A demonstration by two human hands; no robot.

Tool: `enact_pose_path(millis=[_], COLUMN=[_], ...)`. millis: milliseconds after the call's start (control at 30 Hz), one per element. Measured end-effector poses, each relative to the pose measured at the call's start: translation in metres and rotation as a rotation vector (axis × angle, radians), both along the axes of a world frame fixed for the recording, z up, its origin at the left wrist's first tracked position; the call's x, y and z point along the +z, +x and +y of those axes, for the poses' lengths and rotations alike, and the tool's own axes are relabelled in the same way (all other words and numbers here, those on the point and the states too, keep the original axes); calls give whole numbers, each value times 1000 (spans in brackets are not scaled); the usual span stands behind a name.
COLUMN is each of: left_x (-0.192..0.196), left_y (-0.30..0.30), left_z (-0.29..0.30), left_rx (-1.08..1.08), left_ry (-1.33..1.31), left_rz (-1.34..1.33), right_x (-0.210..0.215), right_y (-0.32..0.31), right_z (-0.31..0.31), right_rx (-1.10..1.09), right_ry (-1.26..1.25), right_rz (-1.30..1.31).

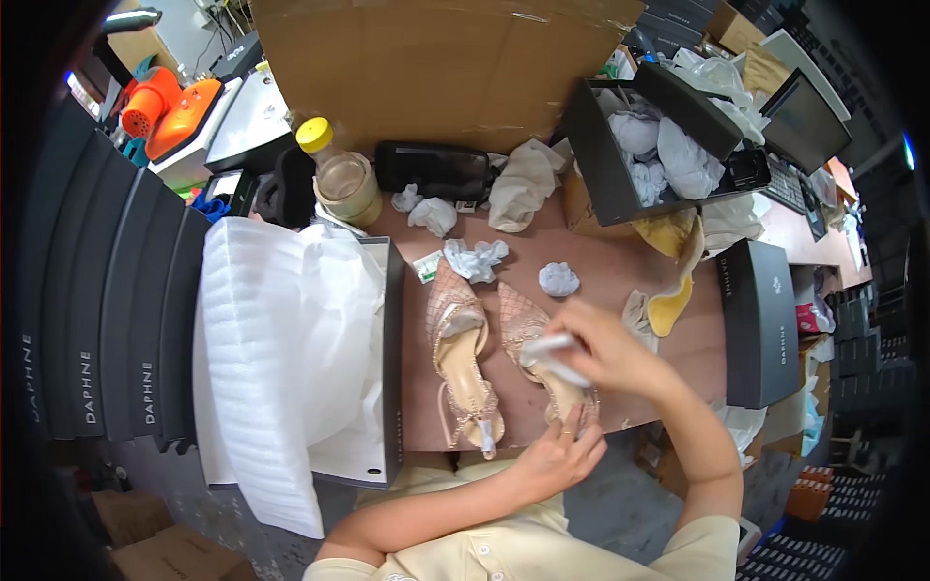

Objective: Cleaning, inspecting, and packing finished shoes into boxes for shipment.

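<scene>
The right beige slingback shoe (pixel 542 363) lies near the table's (pixel 620 276) front edge, toe pointing away, heel toward the person. The left hand (pixel 562 453) pinches its heel strap; the right hand (pixel 605 349) grips what looks like white paper stuffing (pixel 547 347). Its mate (pixel 463 363) lies alongside, parallel.

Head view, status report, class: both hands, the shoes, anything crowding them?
Left hand steadies right shoe at the heel. Right hand presses white paper wad into it. Left shoe untouched beside. Open shoebox and paper balls nearby.

Beige lattice-patterned shoes (pixel 465 339), yellow-capped bottle (pixel 339 174), black box (pixel 678 136).
</scene>
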State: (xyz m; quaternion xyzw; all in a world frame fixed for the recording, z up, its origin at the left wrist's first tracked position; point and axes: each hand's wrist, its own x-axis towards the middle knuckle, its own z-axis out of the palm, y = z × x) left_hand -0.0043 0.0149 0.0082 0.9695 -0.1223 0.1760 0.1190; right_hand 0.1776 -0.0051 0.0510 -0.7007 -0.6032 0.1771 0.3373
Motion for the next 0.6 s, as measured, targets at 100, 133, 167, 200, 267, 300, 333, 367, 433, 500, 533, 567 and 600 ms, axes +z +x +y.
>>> enact_pose_path(millis=[100,133,167,200,267,300,333,367,433,500,533,567,600], left_x=[-2,-3,-3,-3,-4,-4,-5,-6,-10,-8,-7,-6,-6], left_y=[-2,-2,-2,-2,-4,-4,-5,-5,-5,-3,-3,-3,-4], left_z=[5,4,3,3,2,4,6,5,5,2,0,1,2], left_rx=[14,17,13,10,9,15,21,28,43,36,31,34,36], left_ry=[-27,-48,-65,-73,-64,-53,-43,-49,-63,-69,-71,-66,-61], left_rz=[-36,-30,-24,-16,-21,-23,-26,-33,-47,-17,-1,-10,-18], right_x=[-24,-33,-41,-50,-51,-44,-37,-30,-29,-32,-41,-45,-40], right_y=[-12,-15,-14,-9,-9,-15,-20,-19,-16,-13,-12,-8,-2], right_z=[-23,-24,-21,-12,-5,-4,-4,-13,-13,-16,-8,0,1], right_rx=[54,93,138,182,190,154,116,137,-2,-100,-117,-133,-144], right_ry=[-13,11,45,89,120,107,93,39,-99,-188,-194,-193,-275], right_rz=[-305,-486,-568,-650,-726,-721,-715,-611,-529,-449,-407,-364,-332])
